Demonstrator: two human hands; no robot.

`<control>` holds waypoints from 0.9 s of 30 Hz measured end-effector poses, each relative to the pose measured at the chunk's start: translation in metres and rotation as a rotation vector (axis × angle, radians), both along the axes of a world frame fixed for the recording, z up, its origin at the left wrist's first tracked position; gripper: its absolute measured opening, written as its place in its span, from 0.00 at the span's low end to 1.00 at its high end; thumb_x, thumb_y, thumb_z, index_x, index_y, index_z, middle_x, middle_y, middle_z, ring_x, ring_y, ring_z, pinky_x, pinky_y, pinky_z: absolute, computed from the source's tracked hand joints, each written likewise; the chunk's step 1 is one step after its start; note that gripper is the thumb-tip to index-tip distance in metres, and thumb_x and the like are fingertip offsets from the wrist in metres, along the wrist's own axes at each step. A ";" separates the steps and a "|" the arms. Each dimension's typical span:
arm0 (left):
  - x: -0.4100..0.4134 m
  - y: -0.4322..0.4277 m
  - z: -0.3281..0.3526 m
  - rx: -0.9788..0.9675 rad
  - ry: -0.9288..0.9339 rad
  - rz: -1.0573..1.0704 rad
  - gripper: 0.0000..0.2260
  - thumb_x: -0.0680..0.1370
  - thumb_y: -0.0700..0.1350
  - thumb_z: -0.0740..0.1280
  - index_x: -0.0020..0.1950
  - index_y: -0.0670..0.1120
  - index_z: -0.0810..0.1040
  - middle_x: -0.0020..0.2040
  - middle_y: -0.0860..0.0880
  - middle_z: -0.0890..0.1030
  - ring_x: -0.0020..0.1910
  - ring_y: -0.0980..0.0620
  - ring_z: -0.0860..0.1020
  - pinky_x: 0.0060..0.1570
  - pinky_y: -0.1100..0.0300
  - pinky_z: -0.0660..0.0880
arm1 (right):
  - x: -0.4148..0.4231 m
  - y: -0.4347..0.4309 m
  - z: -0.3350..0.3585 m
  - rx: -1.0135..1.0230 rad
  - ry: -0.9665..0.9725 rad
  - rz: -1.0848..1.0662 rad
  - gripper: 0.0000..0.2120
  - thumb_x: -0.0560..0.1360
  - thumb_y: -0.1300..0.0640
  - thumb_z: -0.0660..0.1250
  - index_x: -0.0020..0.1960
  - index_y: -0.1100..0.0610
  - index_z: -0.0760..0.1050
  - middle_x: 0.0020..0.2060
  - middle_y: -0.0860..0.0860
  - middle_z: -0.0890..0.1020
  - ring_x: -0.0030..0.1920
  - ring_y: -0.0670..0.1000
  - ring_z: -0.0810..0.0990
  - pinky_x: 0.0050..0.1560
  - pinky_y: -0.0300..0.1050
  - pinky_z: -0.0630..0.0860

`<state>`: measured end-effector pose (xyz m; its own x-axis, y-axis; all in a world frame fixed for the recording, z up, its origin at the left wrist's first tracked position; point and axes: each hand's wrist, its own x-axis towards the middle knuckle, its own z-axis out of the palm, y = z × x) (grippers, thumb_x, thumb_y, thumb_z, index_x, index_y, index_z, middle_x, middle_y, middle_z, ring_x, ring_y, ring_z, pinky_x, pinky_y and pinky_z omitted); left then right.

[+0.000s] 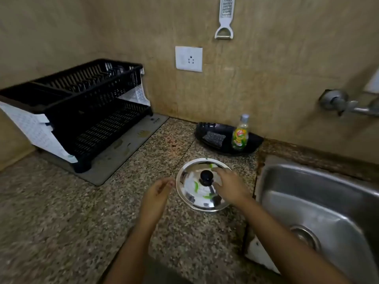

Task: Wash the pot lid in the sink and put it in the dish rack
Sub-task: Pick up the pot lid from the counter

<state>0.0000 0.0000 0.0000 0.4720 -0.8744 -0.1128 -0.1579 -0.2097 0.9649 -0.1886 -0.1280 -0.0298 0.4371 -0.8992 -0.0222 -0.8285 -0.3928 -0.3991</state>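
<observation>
A round steel pot lid with a black knob lies flat on the granite counter, left of the sink. Green smears show on its shiny top. My right hand hovers over the lid's right half, fingers spread beside the knob, holding nothing. My left hand is just off the lid's left rim, fingers loosely curled and apart, not touching it. The black two-tier dish rack stands at the back left on a grey mat.
A dish soap bottle and a scrub pad sit on a black tray behind the lid. A wall tap juts over the sink. A socket and a grater are on the wall.
</observation>
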 end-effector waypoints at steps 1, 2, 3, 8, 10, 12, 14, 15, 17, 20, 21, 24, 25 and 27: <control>0.007 -0.004 -0.001 -0.003 0.020 -0.012 0.06 0.80 0.44 0.63 0.49 0.51 0.79 0.48 0.60 0.79 0.48 0.64 0.76 0.43 0.69 0.70 | 0.009 -0.003 -0.001 -0.010 0.064 0.016 0.22 0.78 0.52 0.60 0.71 0.49 0.64 0.67 0.53 0.72 0.67 0.58 0.67 0.60 0.50 0.69; 0.014 -0.009 -0.003 0.019 0.040 -0.017 0.06 0.79 0.45 0.63 0.52 0.50 0.79 0.49 0.57 0.80 0.49 0.61 0.77 0.43 0.68 0.71 | 0.017 -0.007 -0.002 -0.025 0.114 0.027 0.22 0.78 0.52 0.60 0.72 0.49 0.64 0.67 0.53 0.71 0.67 0.58 0.66 0.60 0.50 0.69; 0.021 -0.014 -0.007 0.036 0.042 -0.026 0.07 0.79 0.46 0.64 0.55 0.49 0.79 0.51 0.54 0.81 0.51 0.58 0.78 0.44 0.66 0.72 | 0.023 -0.010 -0.004 -0.037 0.149 0.046 0.22 0.78 0.53 0.60 0.72 0.49 0.64 0.67 0.54 0.70 0.66 0.58 0.66 0.60 0.50 0.70; 0.049 -0.033 -0.020 0.086 0.068 -0.041 0.10 0.78 0.48 0.66 0.58 0.50 0.80 0.58 0.51 0.81 0.58 0.52 0.79 0.60 0.55 0.74 | 0.036 -0.021 -0.011 -0.019 0.241 0.078 0.24 0.77 0.53 0.63 0.73 0.47 0.64 0.68 0.53 0.70 0.66 0.58 0.68 0.60 0.52 0.72; 0.053 -0.037 -0.024 0.084 0.074 -0.056 0.10 0.78 0.48 0.65 0.59 0.50 0.79 0.59 0.50 0.81 0.59 0.51 0.78 0.63 0.53 0.73 | 0.040 -0.023 -0.012 0.001 0.252 0.117 0.24 0.77 0.53 0.64 0.72 0.46 0.64 0.67 0.53 0.71 0.65 0.57 0.68 0.60 0.53 0.73; 0.054 -0.041 -0.025 0.100 0.091 -0.069 0.12 0.79 0.48 0.64 0.62 0.49 0.78 0.60 0.50 0.80 0.60 0.50 0.77 0.63 0.52 0.72 | 0.044 -0.026 -0.011 0.007 0.272 0.120 0.24 0.76 0.54 0.66 0.71 0.48 0.66 0.66 0.54 0.72 0.65 0.58 0.69 0.60 0.54 0.73; 0.055 -0.047 -0.024 0.103 0.101 -0.069 0.12 0.79 0.48 0.63 0.62 0.50 0.77 0.60 0.51 0.80 0.60 0.50 0.77 0.63 0.51 0.72 | 0.046 -0.028 -0.011 0.012 0.269 0.099 0.24 0.75 0.54 0.67 0.70 0.49 0.67 0.65 0.55 0.72 0.65 0.59 0.69 0.60 0.54 0.73; 0.056 -0.049 -0.023 0.095 0.098 -0.064 0.12 0.79 0.48 0.63 0.61 0.50 0.77 0.60 0.51 0.80 0.60 0.50 0.77 0.62 0.51 0.72 | 0.046 -0.027 -0.012 0.011 0.258 0.089 0.24 0.75 0.55 0.67 0.70 0.49 0.68 0.65 0.55 0.72 0.65 0.59 0.69 0.60 0.53 0.73; 0.058 -0.056 -0.022 0.072 0.088 -0.049 0.11 0.79 0.47 0.63 0.61 0.49 0.77 0.59 0.51 0.79 0.60 0.50 0.76 0.60 0.54 0.71 | 0.044 -0.024 -0.013 -0.003 0.213 0.069 0.23 0.75 0.54 0.67 0.69 0.49 0.68 0.64 0.55 0.72 0.64 0.58 0.69 0.59 0.53 0.72; 0.057 -0.065 -0.020 0.070 0.074 -0.040 0.14 0.80 0.47 0.62 0.64 0.49 0.76 0.61 0.51 0.78 0.60 0.50 0.75 0.61 0.54 0.70 | 0.042 -0.016 -0.007 -0.066 0.063 0.055 0.21 0.75 0.55 0.67 0.67 0.50 0.70 0.61 0.54 0.72 0.62 0.57 0.70 0.58 0.49 0.68; 0.054 -0.068 -0.020 0.073 0.074 -0.037 0.14 0.80 0.49 0.62 0.64 0.50 0.75 0.63 0.50 0.77 0.61 0.49 0.75 0.63 0.52 0.71 | 0.041 -0.014 -0.002 -0.101 0.018 0.056 0.20 0.76 0.55 0.67 0.67 0.51 0.70 0.61 0.54 0.72 0.61 0.57 0.69 0.57 0.47 0.68; 0.040 -0.084 -0.017 0.078 0.120 -0.050 0.15 0.80 0.56 0.58 0.63 0.54 0.76 0.63 0.48 0.79 0.61 0.46 0.77 0.64 0.44 0.71 | 0.028 -0.008 0.017 -0.195 -0.104 0.051 0.19 0.75 0.56 0.67 0.66 0.51 0.71 0.60 0.54 0.73 0.60 0.57 0.70 0.57 0.50 0.70; 0.030 -0.091 -0.010 0.084 0.157 -0.063 0.16 0.79 0.57 0.57 0.62 0.54 0.76 0.61 0.47 0.80 0.60 0.46 0.78 0.64 0.44 0.72 | 0.020 -0.006 0.021 -0.221 -0.146 0.039 0.20 0.74 0.57 0.68 0.65 0.51 0.72 0.60 0.54 0.73 0.60 0.57 0.70 0.58 0.52 0.72; 0.009 -0.105 -0.001 0.117 0.245 -0.069 0.15 0.79 0.59 0.57 0.56 0.54 0.78 0.53 0.48 0.82 0.53 0.48 0.79 0.61 0.48 0.73 | -0.001 -0.001 0.025 -0.266 -0.203 0.015 0.21 0.72 0.59 0.70 0.64 0.50 0.73 0.58 0.53 0.74 0.59 0.57 0.71 0.58 0.51 0.73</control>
<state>0.0089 -0.1049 -0.0013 0.3582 -0.8777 -0.3183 0.0593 -0.3189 0.9459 -0.1894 -0.1290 -0.0046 0.4217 -0.8552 0.3014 -0.7357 -0.5170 -0.4376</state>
